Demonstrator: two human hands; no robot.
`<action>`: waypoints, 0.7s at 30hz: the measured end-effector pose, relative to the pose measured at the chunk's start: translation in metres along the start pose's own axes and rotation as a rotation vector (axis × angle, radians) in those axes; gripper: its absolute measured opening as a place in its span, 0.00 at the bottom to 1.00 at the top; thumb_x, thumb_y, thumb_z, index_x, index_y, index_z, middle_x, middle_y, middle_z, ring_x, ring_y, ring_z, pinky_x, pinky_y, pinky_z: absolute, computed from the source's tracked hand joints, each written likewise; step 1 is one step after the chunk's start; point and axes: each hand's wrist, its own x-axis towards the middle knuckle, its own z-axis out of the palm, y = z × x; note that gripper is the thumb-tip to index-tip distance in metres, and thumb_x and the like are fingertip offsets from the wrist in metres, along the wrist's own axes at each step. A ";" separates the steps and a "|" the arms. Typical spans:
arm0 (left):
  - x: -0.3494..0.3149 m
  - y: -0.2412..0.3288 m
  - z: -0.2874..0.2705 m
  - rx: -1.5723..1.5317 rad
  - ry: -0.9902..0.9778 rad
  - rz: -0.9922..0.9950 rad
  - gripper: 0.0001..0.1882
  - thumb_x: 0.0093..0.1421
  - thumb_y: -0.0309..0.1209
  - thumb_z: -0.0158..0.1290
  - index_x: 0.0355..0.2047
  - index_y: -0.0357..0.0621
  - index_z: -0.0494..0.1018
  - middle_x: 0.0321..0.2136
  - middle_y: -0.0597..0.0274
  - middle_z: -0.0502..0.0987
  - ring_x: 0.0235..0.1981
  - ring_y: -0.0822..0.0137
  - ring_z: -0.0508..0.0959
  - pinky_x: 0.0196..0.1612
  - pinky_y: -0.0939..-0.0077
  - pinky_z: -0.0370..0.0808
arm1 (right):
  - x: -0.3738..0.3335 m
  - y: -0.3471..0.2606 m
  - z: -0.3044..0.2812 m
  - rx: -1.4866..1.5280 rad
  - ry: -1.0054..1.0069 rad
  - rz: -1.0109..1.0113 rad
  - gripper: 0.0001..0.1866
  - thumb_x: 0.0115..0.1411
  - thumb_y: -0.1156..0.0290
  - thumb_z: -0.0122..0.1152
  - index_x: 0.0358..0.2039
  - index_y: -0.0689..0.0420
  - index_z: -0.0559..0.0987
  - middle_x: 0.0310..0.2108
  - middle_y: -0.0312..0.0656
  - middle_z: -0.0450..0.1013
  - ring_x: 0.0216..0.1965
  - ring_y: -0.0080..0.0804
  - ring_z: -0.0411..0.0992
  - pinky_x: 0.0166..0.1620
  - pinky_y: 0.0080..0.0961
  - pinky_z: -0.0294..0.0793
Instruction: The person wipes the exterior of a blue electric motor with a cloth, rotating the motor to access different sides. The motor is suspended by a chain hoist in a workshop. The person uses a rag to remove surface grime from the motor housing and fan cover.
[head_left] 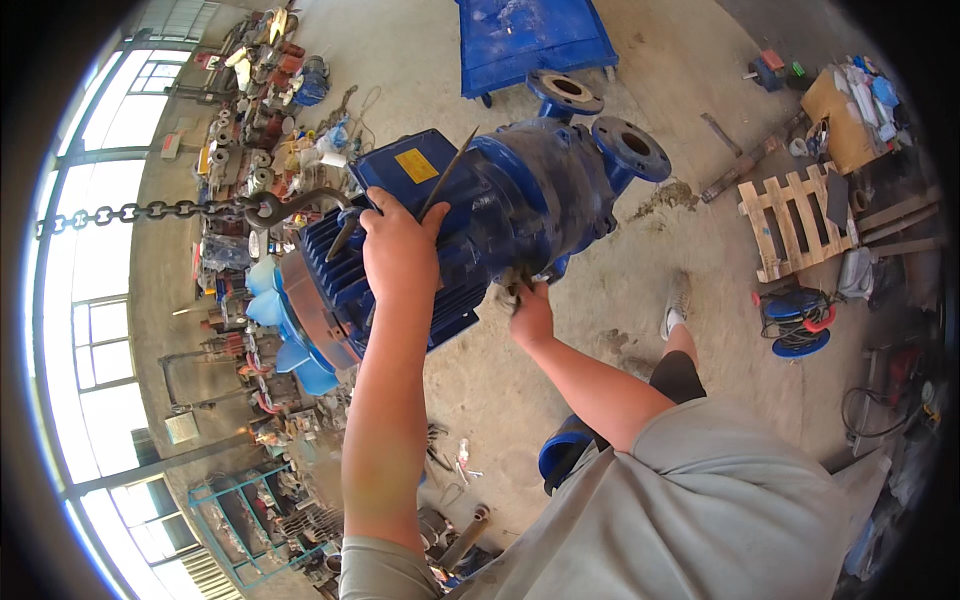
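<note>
A blue electric pump (540, 180) hangs slantwise, its motor end toward the left and two round flanges (633, 146) at the far right end. A steel hook (290, 205) on a chain (125, 213) reaches its motor. My left hand (400, 240) lies over the finned motor housing, closed around a thin dark metal rod (458, 160) beside the terminal box (405, 170). Under the pump's middle, my right hand (531, 316) is closed at a dirty greyish part; what its fingers hold is partly hidden. Light blue fan blades (305, 365) show at the motor's left end.
A blue cart (540, 45) stands beyond the pump. To the right are a wooden pallet (795, 222), a blue cable reel (798, 320) and a cardboard box (840, 120). Machine parts (262, 130) line the left wall. A blue bucket-like thing (567, 450) sits by my leg.
</note>
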 end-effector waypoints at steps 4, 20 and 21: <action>0.003 0.003 0.000 0.009 -0.019 -0.022 0.57 0.66 0.63 0.61 0.73 0.21 0.56 0.52 0.32 0.76 0.43 0.42 0.87 0.39 0.61 0.88 | 0.032 0.027 0.023 0.711 -0.157 0.879 0.20 0.71 0.73 0.50 0.60 0.51 0.81 0.57 0.49 0.76 0.48 0.46 0.80 0.45 0.43 0.81; 0.002 0.010 -0.002 -0.066 -0.084 -0.133 0.54 0.67 0.63 0.59 0.72 0.22 0.60 0.51 0.35 0.80 0.46 0.43 0.88 0.45 0.58 0.88 | 0.133 -0.077 -0.122 0.614 -0.052 0.394 0.14 0.69 0.77 0.55 0.52 0.64 0.81 0.52 0.48 0.77 0.51 0.47 0.77 0.51 0.41 0.79; 0.002 0.010 -0.001 -0.071 -0.086 -0.139 0.54 0.67 0.63 0.59 0.72 0.22 0.60 0.51 0.36 0.80 0.46 0.43 0.88 0.45 0.58 0.87 | 0.139 -0.087 -0.134 0.565 0.044 0.251 0.13 0.68 0.77 0.55 0.50 0.65 0.82 0.51 0.49 0.77 0.53 0.48 0.77 0.53 0.42 0.78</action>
